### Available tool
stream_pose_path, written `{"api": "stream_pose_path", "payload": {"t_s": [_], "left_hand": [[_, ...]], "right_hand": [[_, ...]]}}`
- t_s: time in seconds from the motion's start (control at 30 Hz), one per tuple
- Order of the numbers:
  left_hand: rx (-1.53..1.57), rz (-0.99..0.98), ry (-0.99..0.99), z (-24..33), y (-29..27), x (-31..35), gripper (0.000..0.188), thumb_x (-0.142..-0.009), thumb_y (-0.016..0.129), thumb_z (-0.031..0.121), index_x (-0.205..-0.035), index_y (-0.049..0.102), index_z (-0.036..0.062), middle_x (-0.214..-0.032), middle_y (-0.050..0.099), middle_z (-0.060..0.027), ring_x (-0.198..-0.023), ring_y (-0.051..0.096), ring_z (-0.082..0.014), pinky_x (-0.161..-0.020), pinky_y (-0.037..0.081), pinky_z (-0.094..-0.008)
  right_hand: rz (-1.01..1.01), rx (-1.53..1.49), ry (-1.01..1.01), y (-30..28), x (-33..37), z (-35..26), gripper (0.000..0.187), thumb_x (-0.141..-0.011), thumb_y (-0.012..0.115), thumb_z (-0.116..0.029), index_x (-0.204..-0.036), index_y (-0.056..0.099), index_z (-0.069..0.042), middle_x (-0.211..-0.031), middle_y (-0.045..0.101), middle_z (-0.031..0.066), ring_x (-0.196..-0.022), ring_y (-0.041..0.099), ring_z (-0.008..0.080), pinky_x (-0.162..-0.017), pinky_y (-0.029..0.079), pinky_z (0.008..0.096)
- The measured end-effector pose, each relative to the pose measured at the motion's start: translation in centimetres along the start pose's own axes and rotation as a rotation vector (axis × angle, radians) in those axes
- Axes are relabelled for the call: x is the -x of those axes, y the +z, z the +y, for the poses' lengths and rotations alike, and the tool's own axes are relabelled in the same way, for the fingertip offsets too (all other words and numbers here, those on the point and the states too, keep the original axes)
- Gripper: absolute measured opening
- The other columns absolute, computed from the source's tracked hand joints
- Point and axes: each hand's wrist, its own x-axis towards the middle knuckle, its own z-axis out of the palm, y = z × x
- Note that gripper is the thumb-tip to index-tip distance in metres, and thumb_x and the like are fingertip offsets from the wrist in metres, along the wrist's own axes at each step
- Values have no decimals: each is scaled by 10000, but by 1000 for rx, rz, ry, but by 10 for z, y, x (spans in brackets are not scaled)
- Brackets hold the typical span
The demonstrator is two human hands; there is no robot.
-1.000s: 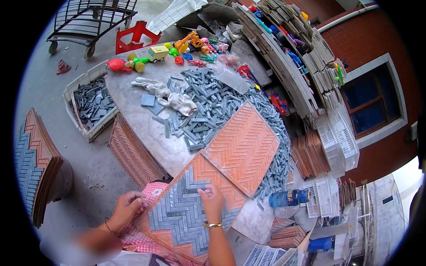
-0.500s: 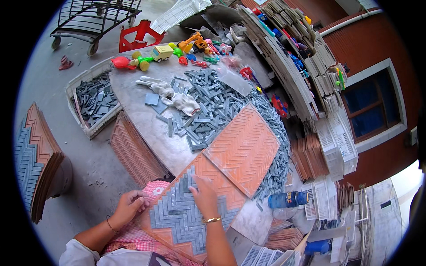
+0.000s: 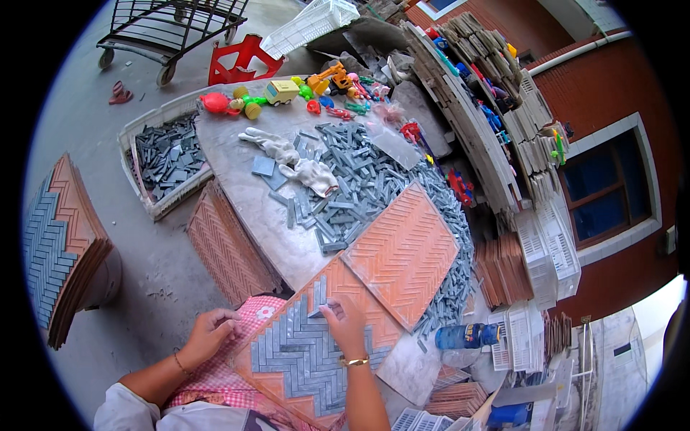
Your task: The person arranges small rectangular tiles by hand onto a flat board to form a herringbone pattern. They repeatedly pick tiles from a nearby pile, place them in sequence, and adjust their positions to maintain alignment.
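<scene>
An orange herringbone-grooved tray [image 3: 277, 388] lies slanted in front of me over a pink checked cloth [image 3: 253, 313]. Grey strip tiles [image 3: 298, 348] fill much of its lower part in a zigzag. At the upper edge of that laid pattern, my right hand [image 3: 348, 327] is closed, thumb and fingers pinching a small grey strip tile [image 3: 315, 313] low over the grooves. My left hand [image 3: 214, 332] is held just left of the tray, fingers curled together; whatever lies in them is hidden. A second, unfilled orange tray [image 3: 404, 251] overlaps the first one's upper right.
Behind the trays spreads a heap of loose strip tiles [image 3: 359, 172] with white gloves [image 3: 309, 174] beside it. Toys [image 3: 281, 91] line the table's far edge. A white crate [image 3: 147, 205] of tiles and stacked trays [image 3: 223, 244] stand left; a blue bottle [image 3: 460, 336] lies right.
My right hand has shifted slightly right and down, and its fingers have closed on a strip tile at the pattern's edge. The whole view has shifted a little; my left hand stays curled.
</scene>
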Motion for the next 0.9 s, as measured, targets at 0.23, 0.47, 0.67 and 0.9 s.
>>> {"api": "stream_pose_path", "payload": {"t_s": [0.23, 0.47, 0.67, 0.9], "left_hand": [[45, -22, 2, -6, 3, 0, 167, -875, 492, 51, -996, 573, -33, -793, 612, -56, -673, 550, -92, -621, 467, -223], [80, -40, -25, -8, 3, 1, 172, -881, 480, 57, -998, 568, -33, -803, 616, -61, -665, 537, -81, -614, 453, -208], [69, -22, -41, -5, 4, 3, 174, -879, 474, 61, -993, 569, -31, -796, 612, -47, -653, 528, -69, -589, 444, -193], [64, -23, -54, -5, 5, 4, 157, -875, 485, 53, -971, 575, -32, -792, 610, -41, -649, 531, -67, -585, 448, -192]], "right_hand": [[229, -551, -22, 3, 46, 11, 190, -743, 660, 72, -901, 574, 11, -923, 603, 56, -797, 571, 91, -677, 485, 223], [289, -654, -165, -5, 60, 14, 235, -732, 635, 127, -923, 566, 10, -980, 581, 83, -851, 562, 115, -707, 483, 227], [327, -658, -133, -7, 59, 8, 179, -747, 641, 95, -899, 597, 12, -937, 589, 80, -794, 572, 110, -663, 487, 220], [269, -511, -125, -2, 15, -8, 83, -764, 652, 21, -843, 627, 31, -772, 602, 41, -659, 575, 91, -570, 457, 203]]}}
